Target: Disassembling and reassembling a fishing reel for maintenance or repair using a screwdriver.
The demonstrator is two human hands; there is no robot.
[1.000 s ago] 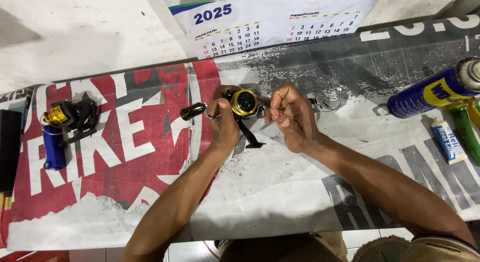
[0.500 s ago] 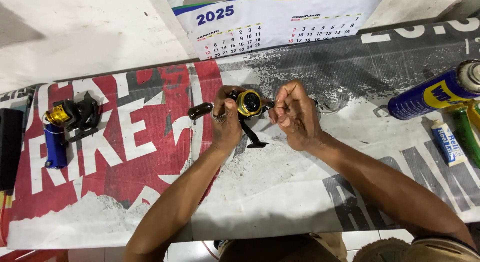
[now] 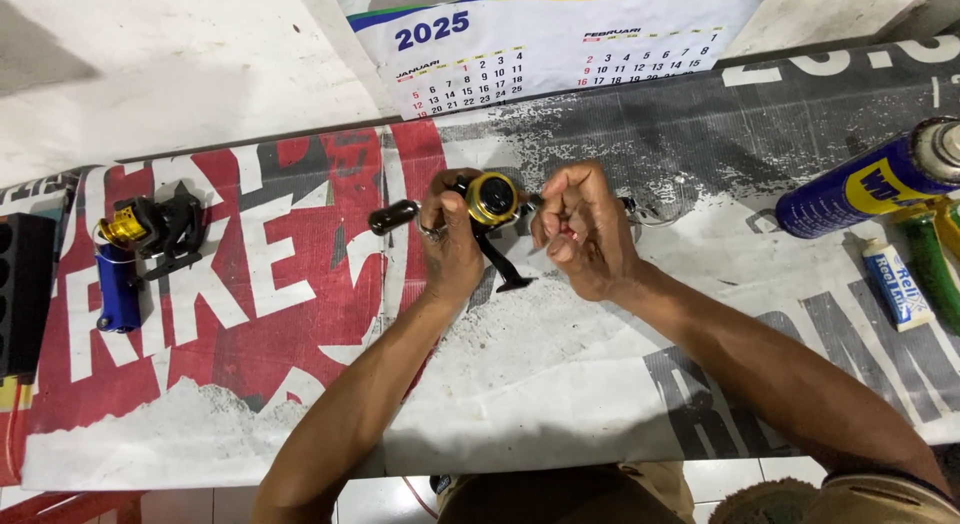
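Gripping the fishing reel (image 3: pixel 492 199), left hand (image 3: pixel 452 242) hides its body; right hand (image 3: pixel 583 227) pinches something indistinct.

Small repair bench, I'd say, home workshop for fishing gear. Worn printed banner (image 3: pixel 300 314) spread as bench cover under my hands. Blue spray can (image 3: pixel 870 179), small tube (image 3: pixel 897 284) far right of right hand (image 3: pixel 585 229). Second reel (image 3: pixel 150 229) on blue holder, black tray (image 3: pixel 25 294) well left of left hand (image 3: pixel 455 239). Wall calendar (image 3: pixel 560 39) just beyond both hands. Tiled floor below bench edge.
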